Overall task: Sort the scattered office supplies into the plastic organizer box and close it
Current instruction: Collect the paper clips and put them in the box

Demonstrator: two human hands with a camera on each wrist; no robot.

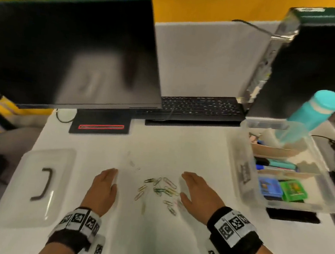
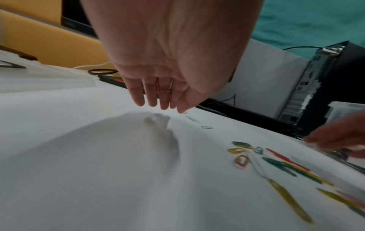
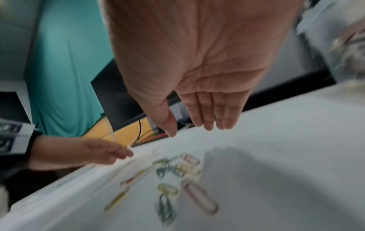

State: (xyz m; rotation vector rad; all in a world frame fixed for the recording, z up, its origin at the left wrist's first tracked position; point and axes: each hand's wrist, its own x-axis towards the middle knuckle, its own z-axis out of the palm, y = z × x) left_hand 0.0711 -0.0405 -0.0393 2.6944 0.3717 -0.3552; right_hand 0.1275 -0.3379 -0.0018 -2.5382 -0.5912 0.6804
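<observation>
A: Paper clips lie loose in a cluster on the white table, between the left hand and the right hand. Hand status?

B: Both released: fingers straight, palms facing inward, nothing held. In the wrist views the fingertips sit just above the cloth.

A: Failure risks?

B: Judged from this layout: a fast inward sweep may flick clips outward, since a few stray clips already lie apart from the cluster. The cloth may also bunch under the hands and trap clips.

A: Container status?

B: The clear box stands open to the right, near the cluster. Near compartment: a blue pack and a green pack. Middle compartment: markers. Far compartment: contents unclear. The lid lies separately on the left, well apart from the box.
</observation>
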